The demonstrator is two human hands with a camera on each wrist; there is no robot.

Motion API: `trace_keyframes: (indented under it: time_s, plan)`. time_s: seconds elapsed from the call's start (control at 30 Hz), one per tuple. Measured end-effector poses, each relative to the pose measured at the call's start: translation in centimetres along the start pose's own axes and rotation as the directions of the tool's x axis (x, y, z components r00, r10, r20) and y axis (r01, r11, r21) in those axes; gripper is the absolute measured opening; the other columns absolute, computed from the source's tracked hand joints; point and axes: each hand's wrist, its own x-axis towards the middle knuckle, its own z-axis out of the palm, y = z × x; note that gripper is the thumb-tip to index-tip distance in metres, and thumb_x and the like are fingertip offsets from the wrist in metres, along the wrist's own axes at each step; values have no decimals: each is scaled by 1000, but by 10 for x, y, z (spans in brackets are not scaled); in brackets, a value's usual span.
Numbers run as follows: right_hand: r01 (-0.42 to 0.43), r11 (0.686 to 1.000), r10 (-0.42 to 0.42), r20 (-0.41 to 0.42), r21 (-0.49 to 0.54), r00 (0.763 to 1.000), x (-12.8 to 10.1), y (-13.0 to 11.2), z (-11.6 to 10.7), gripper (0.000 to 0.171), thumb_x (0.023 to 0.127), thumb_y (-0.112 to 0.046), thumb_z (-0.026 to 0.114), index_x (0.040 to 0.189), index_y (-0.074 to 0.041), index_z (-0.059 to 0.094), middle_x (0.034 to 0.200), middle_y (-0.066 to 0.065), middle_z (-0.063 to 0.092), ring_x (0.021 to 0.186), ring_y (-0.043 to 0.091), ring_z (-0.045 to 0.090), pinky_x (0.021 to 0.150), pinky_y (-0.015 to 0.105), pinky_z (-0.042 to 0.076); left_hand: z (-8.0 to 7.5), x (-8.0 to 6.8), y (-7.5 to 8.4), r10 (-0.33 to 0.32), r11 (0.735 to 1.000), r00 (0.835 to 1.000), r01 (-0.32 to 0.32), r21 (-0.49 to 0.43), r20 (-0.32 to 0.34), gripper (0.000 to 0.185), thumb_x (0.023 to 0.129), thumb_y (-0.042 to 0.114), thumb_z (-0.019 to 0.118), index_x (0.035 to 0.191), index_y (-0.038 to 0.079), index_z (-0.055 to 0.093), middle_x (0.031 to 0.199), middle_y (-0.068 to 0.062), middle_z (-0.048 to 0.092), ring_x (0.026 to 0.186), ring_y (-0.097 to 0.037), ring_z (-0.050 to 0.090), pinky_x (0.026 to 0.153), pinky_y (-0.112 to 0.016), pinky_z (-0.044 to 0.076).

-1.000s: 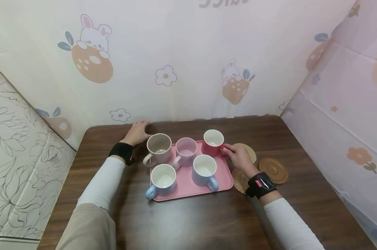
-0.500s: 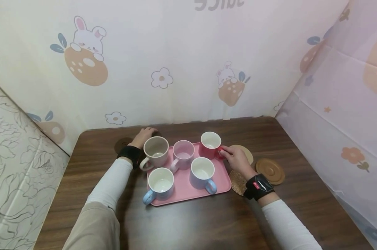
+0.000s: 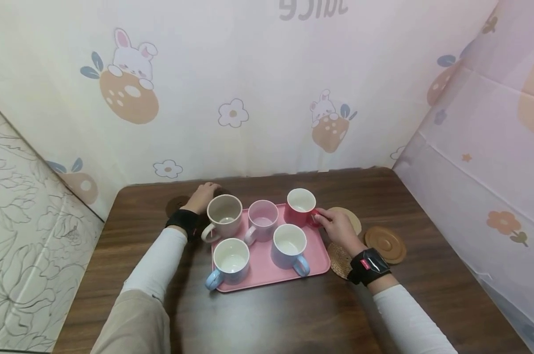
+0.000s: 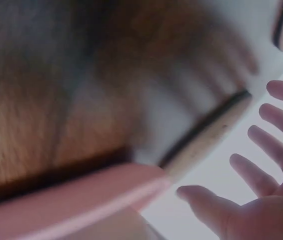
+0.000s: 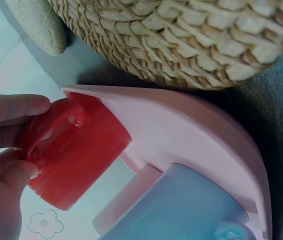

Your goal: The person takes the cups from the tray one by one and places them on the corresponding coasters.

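While the right hand (image 3: 337,227) pinches the handle of the red mug (image 3: 300,206), thumb and fingers curled about the loop, that mug stands at the tray's (image 3: 267,265) 1 o'clock corner, handle turned out to 3 o'clock where the hand can reach it without crossing the other mugs. In the right wrist view the fingers (image 5: 11,112) wrap the red handle, with the mug's base on the tray. Just beyond the hand lie three coasters: a pale one (image 3: 352,216), a woven one (image 3: 337,256) and a brown one (image 3: 385,243), all at the tray's 3 o'clock side.

Away at 11 o'clock, the left hand (image 3: 201,195) rests on the table (image 3: 267,314) behind the beige mug (image 3: 223,215), near a dark coaster (image 3: 175,203). The left wrist view shows its fingers (image 4: 261,145) spread and straight, holding nothing. Pink (image 3: 262,218), lilac (image 3: 289,245) and blue-handled (image 3: 229,260) mugs fill the rest of the tray.
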Motion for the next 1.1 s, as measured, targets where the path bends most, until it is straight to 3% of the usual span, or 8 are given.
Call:
trace_keyframes:
  time_s: [0.23, 0.43, 0.7, 0.93, 1.1]
  plan:
    - [42, 999, -41, 4, -31, 999, 0, 5, -2, 43, 99, -25, 56, 136, -2, 55, 115, 21, 68, 89, 27, 62, 72, 29, 53, -21, -15, -2, -102, 995, 994, 101, -12, -39, 51, 95, 27, 60, 137, 0, 50, 139, -25, 50, 132, -43, 43, 109, -56, 36]
    - [30, 999, -30, 0, -23, 1000, 4, 8, -5, 44, 99, -25, 56, 137, -3, 54, 115, 21, 68, 88, 27, 61, 69, 29, 51, -43, -30, 8, -187, 972, 981, 177, -157, -51, 51, 99, 30, 54, 141, 3, 45, 146, -21, 45, 137, -40, 39, 112, -56, 34]
    - [51, 999, -51, 21, -15, 999, 7, 7, -1, 43, 100, -24, 55, 137, -3, 54, 119, 22, 67, 93, 29, 64, 74, 35, 56, -67, -63, 17, -233, 958, 966, 208, -195, -114, 46, 103, 27, 46, 140, 0, 45, 143, -22, 49, 132, -40, 46, 109, -54, 38]
    - [57, 998, -57, 31, 12, 998, 8, 7, -1, 43, 100, -26, 54, 138, -4, 54, 119, 21, 67, 97, 32, 66, 76, 37, 57, -72, -90, 23, -244, 955, 955, 207, -212, -169, 45, 103, 29, 45, 138, 1, 48, 136, -21, 54, 125, -39, 51, 106, -54, 40]
    - [65, 998, -65, 26, 12, 998, 11, 8, -1, 43, 100, -25, 54, 137, -4, 54, 117, 22, 67, 96, 34, 66, 78, 40, 58, -67, -108, 28, -261, 944, 954, 219, -248, -150, 48, 103, 35, 45, 139, 4, 47, 132, -20, 56, 117, -37, 56, 100, -53, 45]
